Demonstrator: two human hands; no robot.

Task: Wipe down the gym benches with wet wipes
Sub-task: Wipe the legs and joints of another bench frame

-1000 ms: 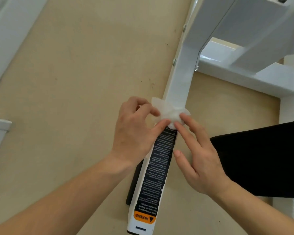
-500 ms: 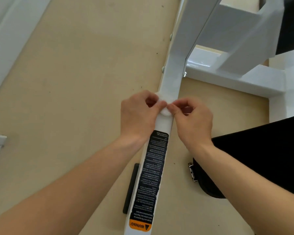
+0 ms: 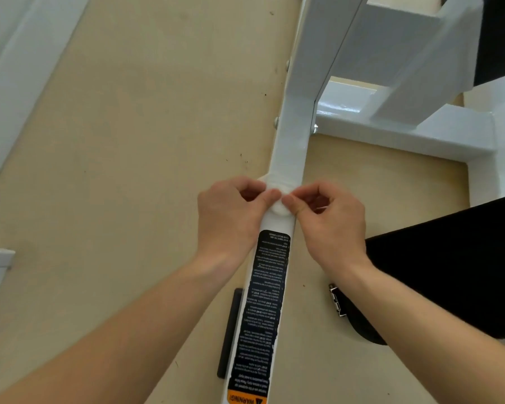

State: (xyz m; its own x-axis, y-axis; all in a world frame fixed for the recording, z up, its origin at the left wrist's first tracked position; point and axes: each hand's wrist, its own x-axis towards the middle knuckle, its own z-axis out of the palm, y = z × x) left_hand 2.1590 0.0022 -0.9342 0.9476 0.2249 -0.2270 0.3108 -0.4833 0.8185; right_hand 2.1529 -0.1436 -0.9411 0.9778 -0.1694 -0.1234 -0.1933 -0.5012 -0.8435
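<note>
Both hands meet over a white frame bar point(image 3: 292, 147) of the gym bench, which runs from the near edge of the view away towards the far right. The left hand point(image 3: 231, 217) has its fingers curled in and its thumb tip pressed on a small wadded wet wipe point(image 3: 280, 209). The right hand point(image 3: 330, 223) is curled the same way and pinches the wipe from the other side, so the two thumbs nearly touch over it. The wipe sits on top of the bar, just beyond the far end of a long black warning label point(image 3: 264, 301) (white print, with an orange band at its near end). A bit of white wipe also shows at the left edge of the bar, behind the left hand's knuckles.

To the right, the black bench pad point(image 3: 449, 272) slants across, and a small metal bracket point(image 3: 337, 301) shows at its near left corner, just beside the right forearm. A dark strip point(image 3: 229, 330) lies on the beige floor point(image 3: 129, 170) close against the left side of the bar. Farther off, the bar joins thicker white frame members point(image 3: 405, 68), with a bolt head point(image 3: 276, 123) on its left side and another on its right.
</note>
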